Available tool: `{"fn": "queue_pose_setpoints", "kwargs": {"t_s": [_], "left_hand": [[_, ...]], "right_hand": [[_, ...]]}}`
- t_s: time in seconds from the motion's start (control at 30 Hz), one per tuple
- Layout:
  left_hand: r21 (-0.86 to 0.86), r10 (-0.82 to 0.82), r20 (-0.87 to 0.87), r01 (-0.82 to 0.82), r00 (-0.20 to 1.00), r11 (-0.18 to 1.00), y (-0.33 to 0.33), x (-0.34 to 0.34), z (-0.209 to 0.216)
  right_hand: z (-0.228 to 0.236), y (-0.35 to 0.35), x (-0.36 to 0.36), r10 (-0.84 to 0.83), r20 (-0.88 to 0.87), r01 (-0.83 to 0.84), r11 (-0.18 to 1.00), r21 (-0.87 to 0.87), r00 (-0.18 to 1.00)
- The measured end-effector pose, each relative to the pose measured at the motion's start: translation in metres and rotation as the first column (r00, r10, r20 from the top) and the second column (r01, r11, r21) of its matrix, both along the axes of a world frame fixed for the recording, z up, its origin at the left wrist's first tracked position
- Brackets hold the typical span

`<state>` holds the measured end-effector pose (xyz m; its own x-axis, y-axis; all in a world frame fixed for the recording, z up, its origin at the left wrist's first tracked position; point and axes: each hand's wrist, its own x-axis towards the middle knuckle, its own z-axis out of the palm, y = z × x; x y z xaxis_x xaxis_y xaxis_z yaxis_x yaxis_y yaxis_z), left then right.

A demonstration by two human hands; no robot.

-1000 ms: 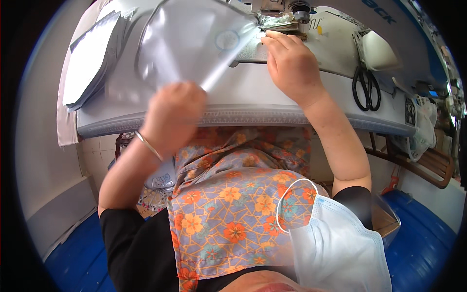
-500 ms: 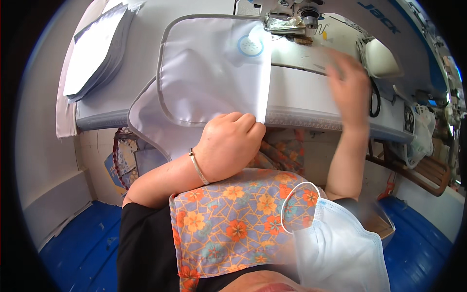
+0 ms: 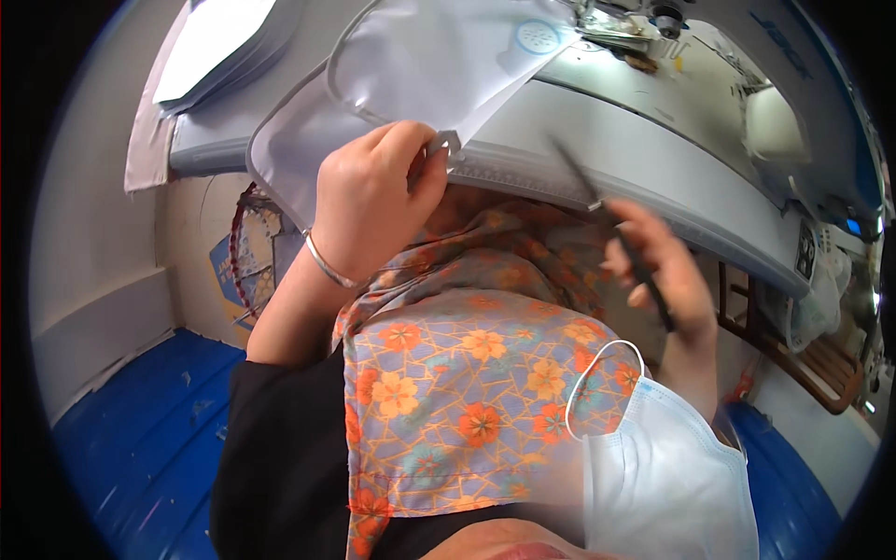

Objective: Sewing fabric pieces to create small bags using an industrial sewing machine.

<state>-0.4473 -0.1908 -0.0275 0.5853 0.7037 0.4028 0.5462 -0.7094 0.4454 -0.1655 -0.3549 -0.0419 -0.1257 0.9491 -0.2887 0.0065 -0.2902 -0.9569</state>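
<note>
My left hand (image 3: 378, 191) is closed in a pinch on the near corner of a pale fabric panel (image 3: 429, 61), where an end of its grey edging sticks out past the fingers. The panel has rounded corners, grey binding and a round blue-ringed print, and its far end reaches toward the sewing machine (image 3: 667, 21). A second layer of pale fabric (image 3: 294, 154) hangs over the table's front edge beneath it. To the right, in front of the table edge, my right hand (image 3: 667, 271) grips black scissors (image 3: 635, 254), blurred by motion, their blades pointing up and left, apart from the fabric.
A stack of pale cut pieces (image 3: 219, 51) lies at the table's far left. The sewing table (image 3: 644, 145) has a ruler strip along its front edge. At right hang a clear plastic bag (image 3: 821, 289) and a brown wooden rack (image 3: 812, 359). A face mask (image 3: 667, 467) dangles below.
My right hand has come back from the machine area toward me and now holds the scissors. My left hand has shifted left and up, drawing the fabric corner aslant.
</note>
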Motion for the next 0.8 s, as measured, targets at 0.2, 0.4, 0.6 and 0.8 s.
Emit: {"fn": "queue_pose_setpoints", "kwargs": {"t_s": [0.2,0.4,0.6,0.8], "left_hand": [[0.028,0.061,0.032,-0.062,0.998,0.998,-0.001,-0.006,-0.002],[0.049,0.067,-0.011,-0.066,0.998,0.997,0.001,-0.009,-0.008],[0.021,0.027,-0.005,-0.026,1.0,0.999,0.009,-0.031,-0.018],[-0.104,0.069,-0.487,-0.136,0.871,0.985,0.018,-0.154,-0.106]], "right_hand": [[-0.002,0.041,-0.051,0.173,-0.21,-0.217,0.953,-0.21,0.962],[-0.009,0.052,-0.064,0.12,-0.218,-0.145,0.984,-0.106,0.969],[0.0,0.049,-0.063,0.126,-0.129,-0.142,0.983,-0.117,0.984],[-0.005,0.006,-0.017,-0.119,-0.001,0.119,0.992,0.043,0.993]]}}
